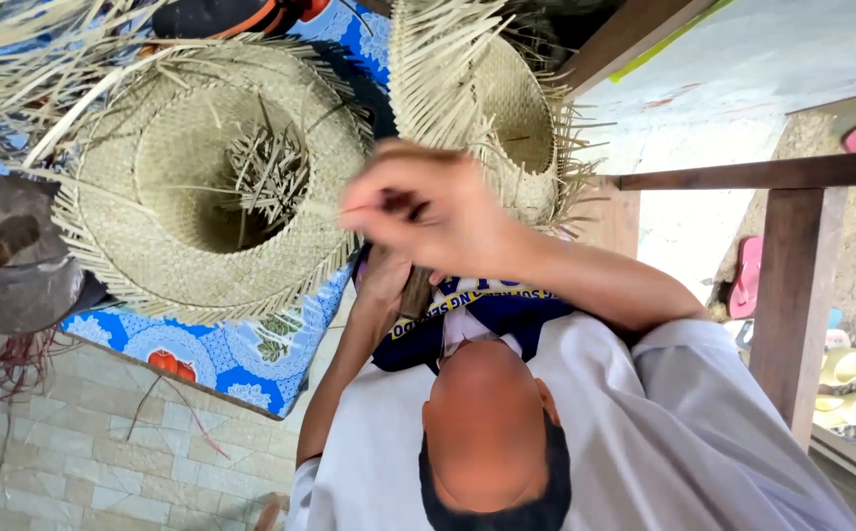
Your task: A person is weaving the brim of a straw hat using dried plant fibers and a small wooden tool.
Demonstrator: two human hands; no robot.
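Observation:
My right hand is raised in front of me and blurred, its fingers pinched together on what looks like a thin straw strip. Below it, partly hidden, my left hand is closed beside a dark narrow object that it seems to grip. An upturned woven straw hat with a frayed, unfinished brim lies just left of my hands, with loose straw strips in its crown. A second unfinished straw hat stands behind my right hand.
The hats rest on a blue patterned cloth over a tiled floor. A brown husk-like bundle sits at the left. A wooden railing runs at the right, with pink and yellow sandals beyond it.

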